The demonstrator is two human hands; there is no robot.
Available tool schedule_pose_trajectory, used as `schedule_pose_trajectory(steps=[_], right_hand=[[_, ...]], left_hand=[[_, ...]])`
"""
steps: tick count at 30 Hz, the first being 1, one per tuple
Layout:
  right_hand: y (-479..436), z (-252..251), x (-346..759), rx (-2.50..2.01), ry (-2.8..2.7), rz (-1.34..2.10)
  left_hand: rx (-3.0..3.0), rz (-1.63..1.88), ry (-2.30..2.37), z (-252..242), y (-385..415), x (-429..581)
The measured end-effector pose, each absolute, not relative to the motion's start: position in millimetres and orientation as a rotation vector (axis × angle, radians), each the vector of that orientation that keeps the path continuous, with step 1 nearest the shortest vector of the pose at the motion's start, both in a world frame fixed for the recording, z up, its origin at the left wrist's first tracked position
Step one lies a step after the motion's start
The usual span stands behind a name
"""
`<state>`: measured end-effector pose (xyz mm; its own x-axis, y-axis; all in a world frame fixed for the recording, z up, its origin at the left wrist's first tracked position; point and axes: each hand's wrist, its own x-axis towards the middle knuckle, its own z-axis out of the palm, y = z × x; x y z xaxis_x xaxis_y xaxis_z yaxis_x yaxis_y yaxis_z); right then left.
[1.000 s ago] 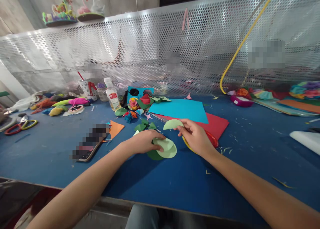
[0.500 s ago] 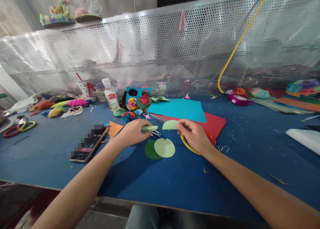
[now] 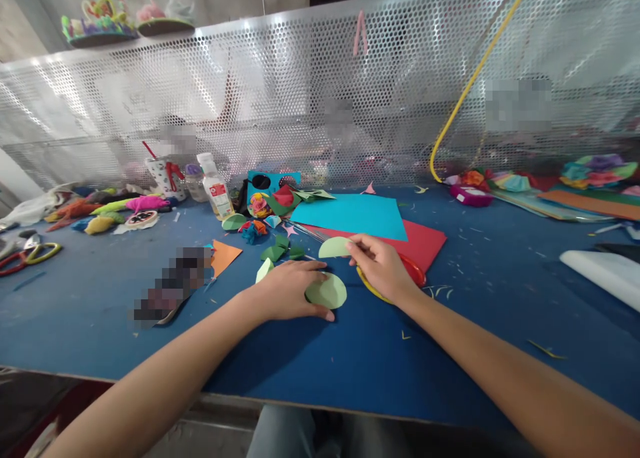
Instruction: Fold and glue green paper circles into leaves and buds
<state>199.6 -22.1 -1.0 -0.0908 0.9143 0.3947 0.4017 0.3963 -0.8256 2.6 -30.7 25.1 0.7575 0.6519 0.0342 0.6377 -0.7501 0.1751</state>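
The right hand (image 3: 383, 265) pinches a pale green half-disc (image 3: 334, 247) by its right end, fingers closed on it and holding it just above the counter (image 3: 350, 358); the left hand (image 3: 295, 290) is spread, thumb and fingers apart around the left part of a pale green disc (image 3: 330, 293) that lies flat on the counter near its front edge; whether those fingers press on it cannot be told. As far as shaping goes, the round outline looks finished on this disc; the half-disc seems folded over, though a cut is not ruled out, while the disc bears no fold that can be made out; beyond the left hand lie dark green pieces (image 3: 277, 248) that look already creased, with a pale piece (image 3: 264, 270) beside them; thin scraps (image 3: 440, 291) near the scissors (image 3: 421, 275), under the right hand, suggest that some cutting is done; how many discs remain cannot be judged. As for writing, the bottle (image 3: 217, 188) has a red and white label, too small to read; the phone (image 3: 173, 291) is masked by blur; no brand is legible.
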Motion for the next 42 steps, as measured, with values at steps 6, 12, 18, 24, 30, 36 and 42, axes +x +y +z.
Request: schedule_pose_trajectory(steps=[6, 12, 18, 24, 30, 36, 42], right_hand=[[-22, -4, 200, -1.164, -1.677, 0.654], [-20, -3, 202, -1.171, -1.671, 0.629], [-17, -1, 206, -1.199, -1.626, 0.627], [-18, -2, 206, -1.178, -1.644, 0.632], [-17, -2, 207, -1.192, -1.63, 0.609], [-17, -3, 208, -1.172, -1.635, 0.609], [-18, -3, 205, -1.171, -1.639, 0.637]], left_hand=[[2.802, 0.108, 0.916, 27, -33, 5], [2.737, 0.189, 0.927, 25, -38, 7], [2.445, 0.593, 1.072, 33, -33, 2], [2.038, 0.812, 1.037, 34, -21, -1], [2.092, 0.72, 1.174, 28, -13, -4], [2.456, 0.227, 0.864, 44, -31, -9], [2.654, 0.12, 0.808, 51, -50, -1]])
